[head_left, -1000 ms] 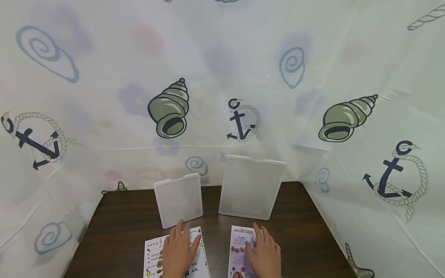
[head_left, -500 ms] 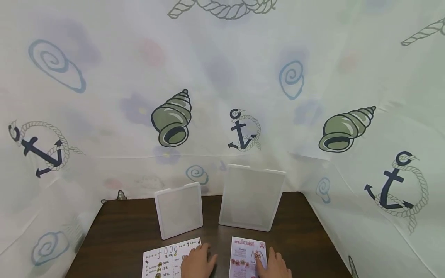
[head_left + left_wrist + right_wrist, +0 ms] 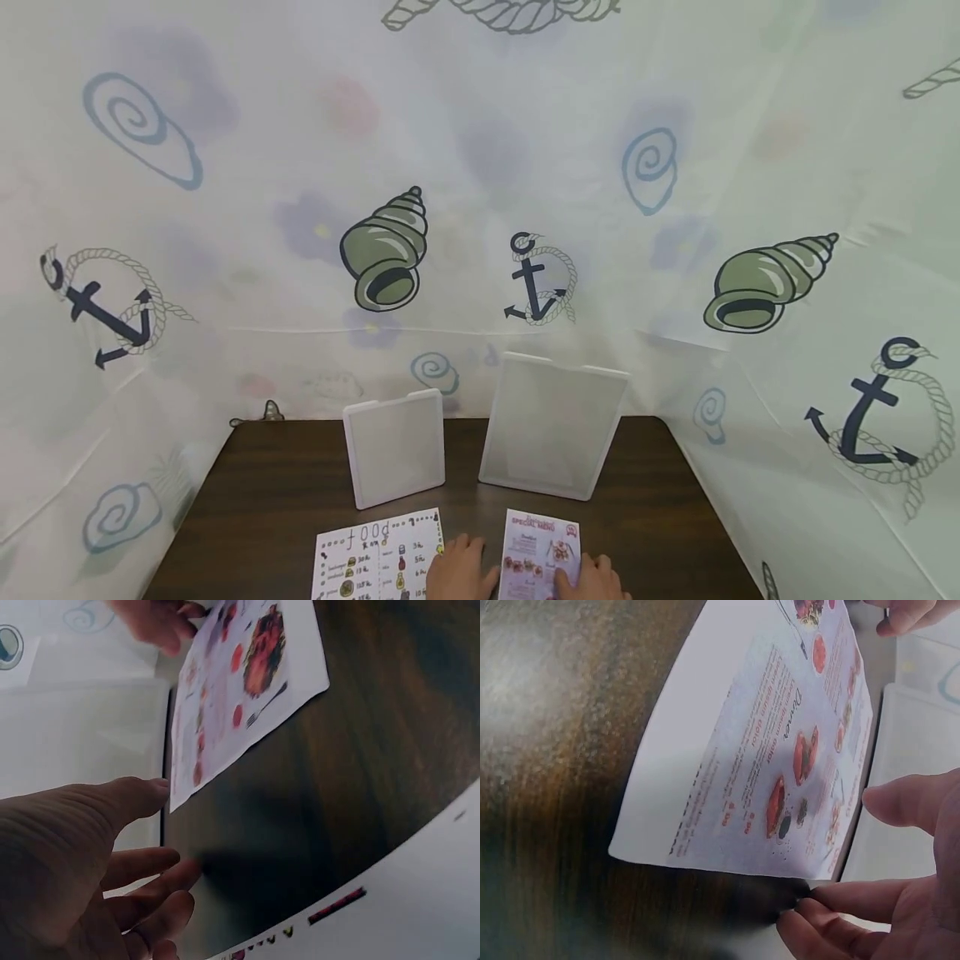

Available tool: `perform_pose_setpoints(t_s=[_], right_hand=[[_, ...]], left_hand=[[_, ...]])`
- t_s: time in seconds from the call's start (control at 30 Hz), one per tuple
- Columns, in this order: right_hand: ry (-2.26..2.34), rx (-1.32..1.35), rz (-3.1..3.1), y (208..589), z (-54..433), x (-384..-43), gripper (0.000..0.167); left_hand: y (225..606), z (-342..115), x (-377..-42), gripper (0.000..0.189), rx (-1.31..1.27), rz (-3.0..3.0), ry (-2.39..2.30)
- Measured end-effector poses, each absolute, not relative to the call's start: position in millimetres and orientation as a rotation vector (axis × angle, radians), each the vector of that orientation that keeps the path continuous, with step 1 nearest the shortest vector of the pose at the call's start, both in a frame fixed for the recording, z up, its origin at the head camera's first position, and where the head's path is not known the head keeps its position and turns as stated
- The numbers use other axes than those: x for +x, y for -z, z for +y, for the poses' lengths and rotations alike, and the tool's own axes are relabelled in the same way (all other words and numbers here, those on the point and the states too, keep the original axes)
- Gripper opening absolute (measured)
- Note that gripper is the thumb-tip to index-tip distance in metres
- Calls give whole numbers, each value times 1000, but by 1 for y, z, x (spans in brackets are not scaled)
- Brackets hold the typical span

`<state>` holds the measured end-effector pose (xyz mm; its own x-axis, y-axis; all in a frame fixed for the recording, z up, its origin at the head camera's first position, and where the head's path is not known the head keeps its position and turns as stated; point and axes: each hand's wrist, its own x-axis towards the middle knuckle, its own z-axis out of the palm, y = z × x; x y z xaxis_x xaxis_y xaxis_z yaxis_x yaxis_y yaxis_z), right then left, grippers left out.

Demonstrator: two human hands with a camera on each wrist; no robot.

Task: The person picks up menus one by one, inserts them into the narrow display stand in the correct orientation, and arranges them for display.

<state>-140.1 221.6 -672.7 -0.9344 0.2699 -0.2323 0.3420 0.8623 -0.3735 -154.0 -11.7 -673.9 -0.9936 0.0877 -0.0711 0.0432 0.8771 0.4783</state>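
From the head view, both the left hand (image 3: 459, 573) and the right hand (image 3: 592, 581) are cut off at the bottom, and so are the lower ends of the two menus. The left hand covers part of the food menu's (image 3: 375, 554) right edge, its thumb pointing toward the purple menu (image 3: 536, 550). Its fingers are loosely bent and well parted from the thumb, with nothing in them; whether the thumb tip touches the purple menu's corner, I can't tell.

The right hand's thumb overlaps the purple menu's right side, with the fingers just beyond the edge. Thumb and fingers stand apart, gripping nothing; I can't make out any contact. "Dinner" is readable, the smaller print mostly blurred.

Both menus are thin sheets on the dark, wood-grained table (image 3: 270, 500), the purple one glossy with slightly curving edges. Behind them lean a small panel (image 3: 395, 450) and a large panel (image 3: 553, 429), both whitish with raised rims. A softly creased cloth (image 3: 480, 125) hangs around, printed with ribbed shells (image 3: 386, 250) and roped anchors (image 3: 862, 417).
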Motion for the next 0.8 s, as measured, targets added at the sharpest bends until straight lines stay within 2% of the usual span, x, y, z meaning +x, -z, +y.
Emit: perform_pose_setpoints(t_s=[0.37,0.67,0.8], right_hand=[[653,474,2865,676,220,-138,69],[730,475,2828,677,222,-141,68],[888,487,2821,676,227,-143,60]], left_hand=[[691,-11,-150,52,274,3080,-694],[699,-9,-145,52,254,3146,-636],[696,-5,-147,52,264,3128,-629]])
